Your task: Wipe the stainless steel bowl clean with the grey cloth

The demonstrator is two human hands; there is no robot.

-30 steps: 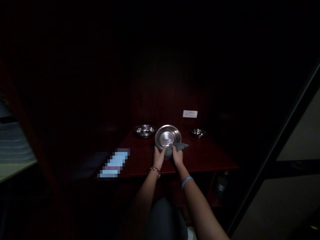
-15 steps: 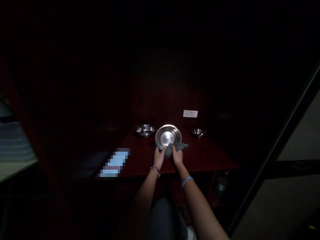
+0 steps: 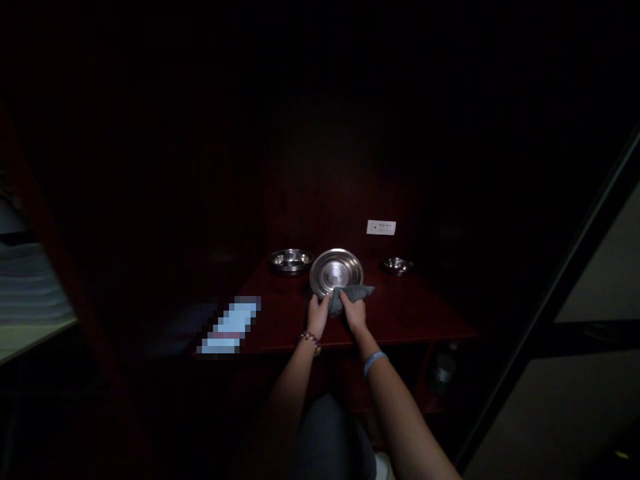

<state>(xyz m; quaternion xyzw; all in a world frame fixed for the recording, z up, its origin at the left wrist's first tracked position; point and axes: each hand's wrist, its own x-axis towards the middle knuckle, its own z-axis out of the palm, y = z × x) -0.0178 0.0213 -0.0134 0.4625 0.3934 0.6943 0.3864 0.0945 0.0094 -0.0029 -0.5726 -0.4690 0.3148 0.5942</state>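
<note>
Steel bowl (image 3: 337,263) tilted over the bench (image 3: 280,313), probably so the inside shows. Left hand (image 3: 317,317): fingers gripping the near rim, likely steadying it. Right hand (image 3: 355,313): fingers pinching grey cloth (image 3: 357,292) at the rim, presumably for contact.

Right grip (image 3: 355,315) with thumb slightly farther left over the grey cloth (image 3: 357,293), cloth's loose tip drawn a little left, glare inside the steel bowl (image 3: 335,268) dimmer than a moment ago

White socket plate (image 3: 381,227) just right of center, kinda murky bottle (image 3: 443,372) lower right, pixelated bluish patch (image 3: 230,327) left of center, pale stack (image 3: 31,285) far left.
</note>
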